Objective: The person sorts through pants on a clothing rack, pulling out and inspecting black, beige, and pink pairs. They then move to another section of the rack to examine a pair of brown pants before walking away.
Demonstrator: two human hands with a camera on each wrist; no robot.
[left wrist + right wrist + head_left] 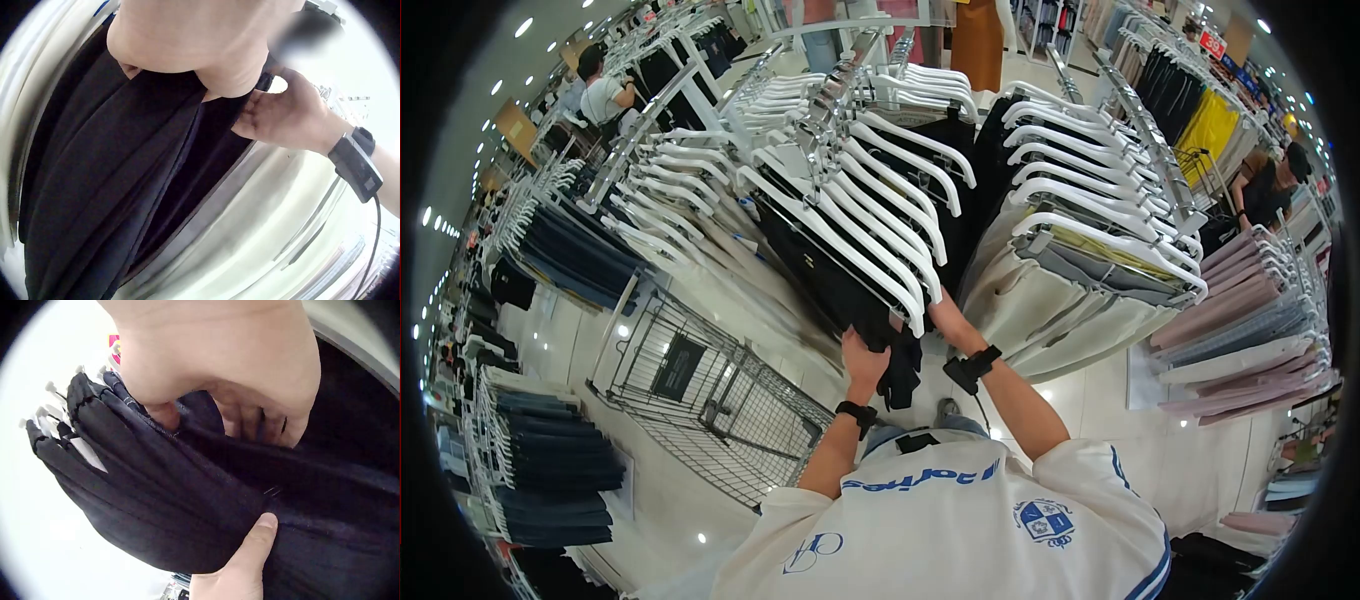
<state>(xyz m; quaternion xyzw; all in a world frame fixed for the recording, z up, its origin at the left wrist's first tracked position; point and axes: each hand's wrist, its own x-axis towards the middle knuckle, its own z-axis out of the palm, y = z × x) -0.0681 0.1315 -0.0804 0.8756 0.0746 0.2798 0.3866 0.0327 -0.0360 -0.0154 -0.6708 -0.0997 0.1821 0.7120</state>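
Black trousers [805, 250] hang in a row from white hangers [870, 230] on the rack in front of me. My left hand [865, 360] grips a fold of the black cloth low at the near end of the row. In the right wrist view its thumb [256, 547] lies on the outside of the fabric. A little higher, my right hand [225, 362] reaches in from the other side and holds a trouser edge between thumb and fingers. Part of its fingers is hidden behind the cloth. Both wrists wear black straps.
A wire shopping cart [710, 390] stands at my left. Pale trousers [1060, 310] hang close on the right, and beige ones [720, 245] on the left. Farther racks hold dark jeans [560, 450] and pink garments [1250, 330]. Two people stand farther off among the racks.
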